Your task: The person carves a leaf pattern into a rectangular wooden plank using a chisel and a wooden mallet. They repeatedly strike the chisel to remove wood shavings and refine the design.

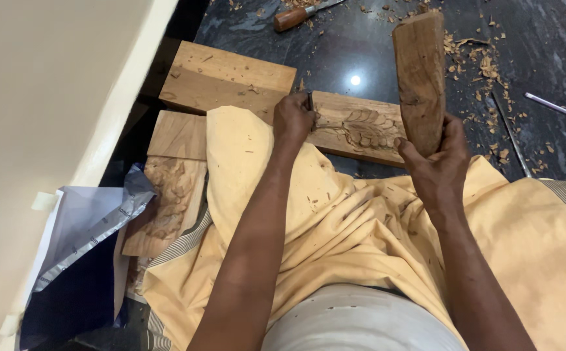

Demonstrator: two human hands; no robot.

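My left hand (pixel 293 120) is closed around a thin metal chisel (pixel 309 101), its tip set on a wooden panel (pixel 354 127) with a leaf pattern carved into it. My right hand (pixel 438 162) grips the lower end of a thick wooden mallet block (pixel 419 75) and holds it upright above the panel's right end. The panel lies on the dark floor just beyond my lap, which is covered in yellow cloth (pixel 335 221).
A plain wooden plank (pixel 228 78) lies behind the panel at the left, and another carved board (pixel 169 188) rests beside my left knee. A wooden-handled chisel (pixel 293 17), a thin rod (pixel 511 136), a pencil (pixel 552 105) and wood chips scatter the dark stone floor (pixel 361 45). A pale wall (pixel 42 117) stands at the left.
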